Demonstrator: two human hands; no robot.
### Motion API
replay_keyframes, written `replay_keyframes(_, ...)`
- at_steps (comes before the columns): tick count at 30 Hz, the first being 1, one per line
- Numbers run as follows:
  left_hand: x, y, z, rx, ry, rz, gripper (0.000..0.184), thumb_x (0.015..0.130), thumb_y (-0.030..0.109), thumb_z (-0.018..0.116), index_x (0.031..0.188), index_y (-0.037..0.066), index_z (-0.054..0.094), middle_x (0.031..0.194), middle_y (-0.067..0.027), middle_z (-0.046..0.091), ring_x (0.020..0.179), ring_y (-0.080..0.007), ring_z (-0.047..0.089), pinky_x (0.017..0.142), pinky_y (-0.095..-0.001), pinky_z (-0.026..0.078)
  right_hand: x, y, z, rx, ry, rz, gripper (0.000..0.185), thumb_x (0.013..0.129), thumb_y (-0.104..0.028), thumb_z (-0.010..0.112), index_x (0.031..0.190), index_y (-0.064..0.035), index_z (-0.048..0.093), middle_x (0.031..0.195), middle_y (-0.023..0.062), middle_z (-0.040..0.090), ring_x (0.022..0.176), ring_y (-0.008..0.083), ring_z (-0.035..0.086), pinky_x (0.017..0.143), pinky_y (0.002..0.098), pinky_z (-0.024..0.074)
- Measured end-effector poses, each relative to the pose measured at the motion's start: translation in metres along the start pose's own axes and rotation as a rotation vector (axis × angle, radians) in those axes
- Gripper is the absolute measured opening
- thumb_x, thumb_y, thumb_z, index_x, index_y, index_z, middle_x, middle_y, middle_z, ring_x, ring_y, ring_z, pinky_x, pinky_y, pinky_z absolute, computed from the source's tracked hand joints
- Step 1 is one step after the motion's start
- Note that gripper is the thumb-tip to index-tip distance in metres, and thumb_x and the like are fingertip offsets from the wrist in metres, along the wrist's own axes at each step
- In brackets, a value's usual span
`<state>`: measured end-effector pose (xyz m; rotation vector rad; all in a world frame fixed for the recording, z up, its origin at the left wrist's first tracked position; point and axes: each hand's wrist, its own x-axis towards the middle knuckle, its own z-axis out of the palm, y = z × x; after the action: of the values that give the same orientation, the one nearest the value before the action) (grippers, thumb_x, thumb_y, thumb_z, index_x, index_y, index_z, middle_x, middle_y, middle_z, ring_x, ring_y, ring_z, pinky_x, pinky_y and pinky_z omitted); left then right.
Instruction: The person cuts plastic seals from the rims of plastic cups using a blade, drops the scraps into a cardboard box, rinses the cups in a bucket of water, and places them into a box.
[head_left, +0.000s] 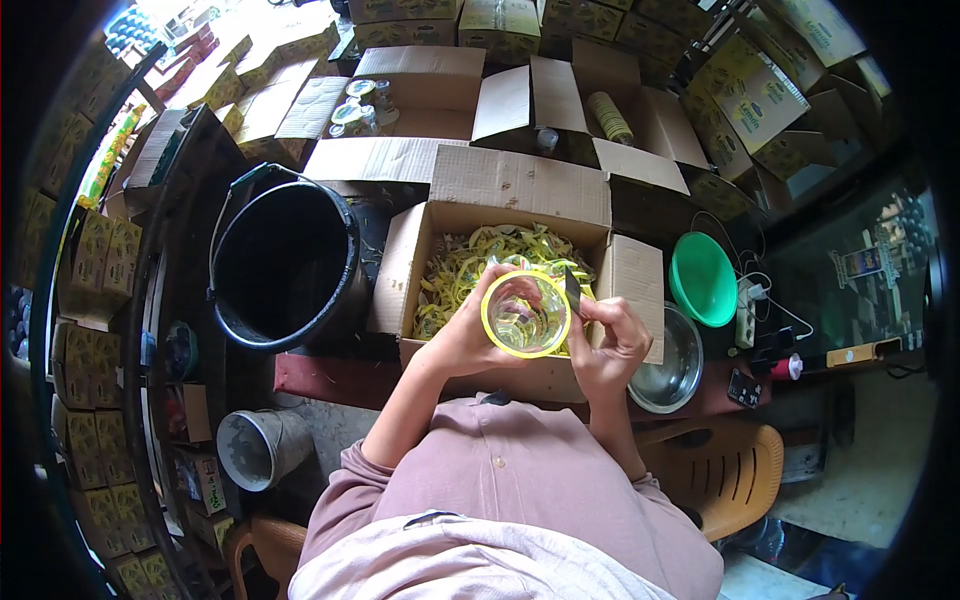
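A clear plastic cup (526, 314) with a yellow rim is tilted so that its open mouth faces me. My left hand (466, 328) is closed around its left side. In my right hand (612, 345) a thin dark blade (572, 289) is pinched, pointing up beside the cup's right rim; whether it touches the rim I cannot tell. Below both hands stands an open cardboard box (520, 190) heaped with curled yellow plastic strips (455, 268). My left palm and part of the cup's wall are hidden.
Left of the box stands a large black bucket (290, 260); a grey bucket (262, 450) is lower down. A green bowl (703, 280) and a metal bowl (668, 375) sit on the right. Behind are open cartons (420, 65) with cups. A power strip (746, 315) lies far right.
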<state>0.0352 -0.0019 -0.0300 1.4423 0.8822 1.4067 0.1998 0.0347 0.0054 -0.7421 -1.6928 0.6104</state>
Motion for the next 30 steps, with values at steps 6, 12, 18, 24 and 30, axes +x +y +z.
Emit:
replay_keyframes(6,0.005,0.005,0.007,0.011,0.089,0.104,0.069,0.061,0.005,0.074,0.12,0.001,0.038,0.11,-0.0106,0.048,0.106,-0.0193,0.049,0.095,-0.0328,0.037,-0.004,-0.007,0.003,-0.106,0.032,-0.038,0.018,0.065,0.007,0.067,0.08,-0.002,0.063,0.066,0.0074,0.059,0.058,0.0145,0.059,0.053,0.0245,0.0467)
replay_keyframes(12,0.003,0.003,0.018,0.097,0.232,0.104,0.071,0.06,0.008,0.076,0.119,0.002,0.037,0.109,-0.0102,0.048,0.105,-0.0195,0.049,0.093,-0.0323,0.038,-0.006,-0.013,0.005,-0.187,0.045,-0.084,0.017,0.065,0.006,0.068,0.079,-0.0027,0.064,0.065,0.0076,0.059,0.057,0.0146,0.059,0.053,0.025,0.047)
replay_keyframes(18,0.001,0.002,0.013,0.229,0.178,0.124,0.065,0.058,0.01,0.078,0.114,0.003,0.045,0.109,-0.0104,0.049,0.104,-0.0248,0.049,0.094,-0.0351,0.037,-0.003,-0.012,0.002,-0.202,0.044,-0.103,0.02,0.064,0.006,0.068,0.081,-0.0031,0.065,0.064,0.0074,0.058,0.056,0.0149,0.058,0.053,0.0244,0.0465)
replay_keyframes(24,-0.001,0.005,0.008,0.317,0.094,0.107,0.063,0.059,0.012,0.078,0.113,0.003,0.048,0.111,-0.0115,0.052,0.108,-0.0264,0.047,0.097,-0.038,0.033,-0.001,-0.005,-0.001,-0.123,0.014,-0.068,0.023,0.062,0.008,0.065,0.083,-0.004,0.065,0.065,0.0072,0.059,0.057,0.0155,0.058,0.054,0.0245,0.0466)
replay_keyframes(30,0.002,0.009,0.007,0.216,0.061,0.107,0.061,0.059,0.012,0.077,0.112,0.003,0.049,0.105,-0.0101,0.056,0.1,-0.0247,0.053,0.099,-0.0379,0.031,-0.003,-0.004,-0.002,-0.103,-0.011,-0.068,0.022,0.063,0.012,0.063,0.081,-0.0003,0.061,0.068,0.0072,0.057,0.061,0.0133,0.056,0.055,0.0223,0.0446)
